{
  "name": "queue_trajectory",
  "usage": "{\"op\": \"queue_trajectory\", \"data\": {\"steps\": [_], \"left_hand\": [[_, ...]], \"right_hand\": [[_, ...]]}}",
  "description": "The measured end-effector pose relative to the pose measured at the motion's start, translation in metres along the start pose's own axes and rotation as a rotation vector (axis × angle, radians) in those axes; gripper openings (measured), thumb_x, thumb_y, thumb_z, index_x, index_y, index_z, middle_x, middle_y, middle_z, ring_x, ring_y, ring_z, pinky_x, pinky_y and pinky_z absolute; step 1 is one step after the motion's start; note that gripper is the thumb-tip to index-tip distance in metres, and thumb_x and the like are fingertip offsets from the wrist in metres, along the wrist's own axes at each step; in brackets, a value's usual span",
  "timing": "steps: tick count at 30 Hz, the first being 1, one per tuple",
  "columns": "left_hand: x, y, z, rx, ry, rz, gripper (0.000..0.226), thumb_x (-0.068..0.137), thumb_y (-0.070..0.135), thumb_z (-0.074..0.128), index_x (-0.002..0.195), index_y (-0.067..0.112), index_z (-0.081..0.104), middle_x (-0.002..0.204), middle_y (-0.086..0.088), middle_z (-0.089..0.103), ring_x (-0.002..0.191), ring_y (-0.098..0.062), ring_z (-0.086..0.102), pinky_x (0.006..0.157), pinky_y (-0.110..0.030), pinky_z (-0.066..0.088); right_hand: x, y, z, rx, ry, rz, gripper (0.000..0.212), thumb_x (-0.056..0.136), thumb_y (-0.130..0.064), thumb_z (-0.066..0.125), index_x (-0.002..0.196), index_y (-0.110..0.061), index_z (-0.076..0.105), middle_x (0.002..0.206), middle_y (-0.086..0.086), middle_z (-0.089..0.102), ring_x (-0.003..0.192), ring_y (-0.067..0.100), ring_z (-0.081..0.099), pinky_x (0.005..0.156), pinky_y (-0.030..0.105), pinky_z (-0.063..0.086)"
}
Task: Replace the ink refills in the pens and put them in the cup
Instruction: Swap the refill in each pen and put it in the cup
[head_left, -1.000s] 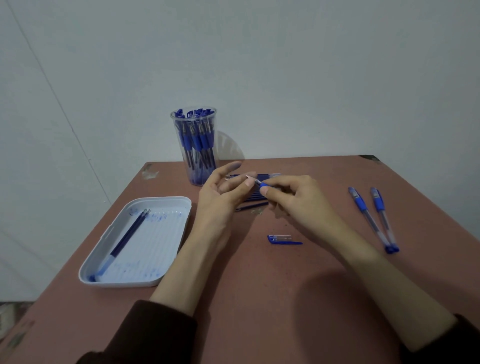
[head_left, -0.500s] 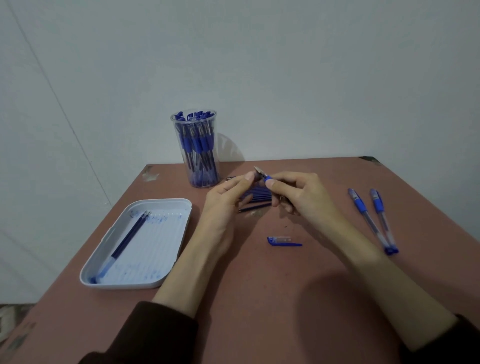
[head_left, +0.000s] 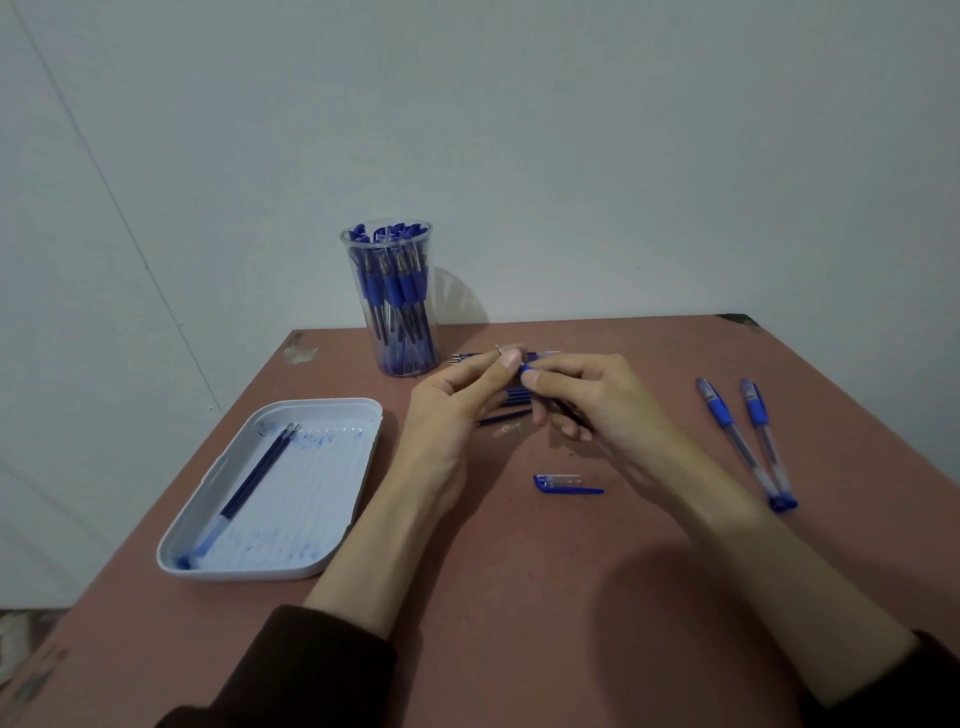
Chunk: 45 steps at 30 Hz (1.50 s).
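Over the middle of the table my right hand (head_left: 597, 400) grips a pen (head_left: 525, 370) by its blue grip, with most of the barrel hidden in the palm. My left hand (head_left: 457, 410) pinches the pen's silver tip (head_left: 503, 351) between thumb and fingers. Behind and under the hands lies a row of blue refills (head_left: 506, 415), partly hidden. The pen's blue cap (head_left: 563, 484) lies on the table in front of the hands. A clear cup (head_left: 390, 299) full of blue pens stands at the back.
A white tray (head_left: 291, 566) at the left holds two used refills (head_left: 254, 475) and ink smears. Two capped blue pens (head_left: 748, 441) lie at the right. The brown table (head_left: 519, 597) ends close behind the cup at a pale wall.
The left hand's fingers have closed onto the pen's tip, having been spread a second ago. Both hands have drifted slightly up and away from me with the pen.
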<state>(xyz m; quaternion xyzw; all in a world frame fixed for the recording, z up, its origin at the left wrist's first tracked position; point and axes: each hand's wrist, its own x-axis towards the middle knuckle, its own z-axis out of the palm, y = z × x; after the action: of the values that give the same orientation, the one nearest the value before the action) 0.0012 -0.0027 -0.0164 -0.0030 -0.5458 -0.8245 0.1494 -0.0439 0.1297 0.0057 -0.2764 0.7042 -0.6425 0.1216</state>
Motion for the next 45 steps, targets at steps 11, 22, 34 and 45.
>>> {"op": "queue_trajectory", "data": {"steps": [11, 22, 34, 45], "left_hand": [[-0.003, 0.007, 0.003, -0.030, -0.129, -0.044, 0.018, 0.090, 0.014, 0.053, 0.098, 0.003, 0.064, 0.074, -0.009, 0.069, 0.068, -0.021, 0.066, 0.065, -0.030, 0.054], [-0.005, -0.002, -0.001, 0.932, -0.145, 0.031, 0.024, 0.076, 0.032, 0.077, 0.100, 0.033, 0.070, 0.096, 0.013, 0.067, 0.085, 0.007, 0.058, 0.080, -0.011, 0.045], [0.002, 0.002, -0.015, 0.969, 0.036, 0.122, 0.018, 0.075, 0.014, 0.079, 0.077, 0.030, 0.069, 0.075, 0.009, 0.069, 0.066, 0.000, 0.057, 0.066, -0.010, 0.044], [0.004, 0.004, -0.015, 0.857, 0.103, 0.147, 0.022, 0.075, 0.011, 0.078, 0.077, 0.030, 0.069, 0.071, 0.016, 0.065, 0.067, -0.002, 0.059, 0.066, -0.011, 0.046]], "right_hand": [[0.000, -0.001, -0.007, 0.345, -0.198, 0.273, 0.021, 0.084, -0.019, 0.053, 0.070, -0.009, 0.065, 0.053, 0.007, 0.051, 0.033, 0.007, 0.025, 0.049, 0.029, 0.007], [0.013, 0.009, -0.014, 0.222, 0.229, 0.199, 0.022, 0.094, -0.017, 0.048, 0.099, -0.006, 0.067, 0.059, 0.004, 0.052, 0.039, 0.010, 0.032, 0.040, 0.021, 0.019], [0.012, 0.018, -0.018, -0.686, 0.328, -0.238, 0.013, 0.086, -0.021, 0.061, 0.089, -0.026, 0.072, 0.080, -0.010, 0.065, 0.074, 0.010, 0.055, 0.073, 0.030, 0.044], [0.007, 0.014, -0.014, -1.005, 0.219, -0.253, 0.019, 0.082, -0.021, 0.058, 0.091, -0.031, 0.071, 0.083, -0.011, 0.059, 0.089, 0.013, 0.047, 0.081, 0.031, 0.030]]}}
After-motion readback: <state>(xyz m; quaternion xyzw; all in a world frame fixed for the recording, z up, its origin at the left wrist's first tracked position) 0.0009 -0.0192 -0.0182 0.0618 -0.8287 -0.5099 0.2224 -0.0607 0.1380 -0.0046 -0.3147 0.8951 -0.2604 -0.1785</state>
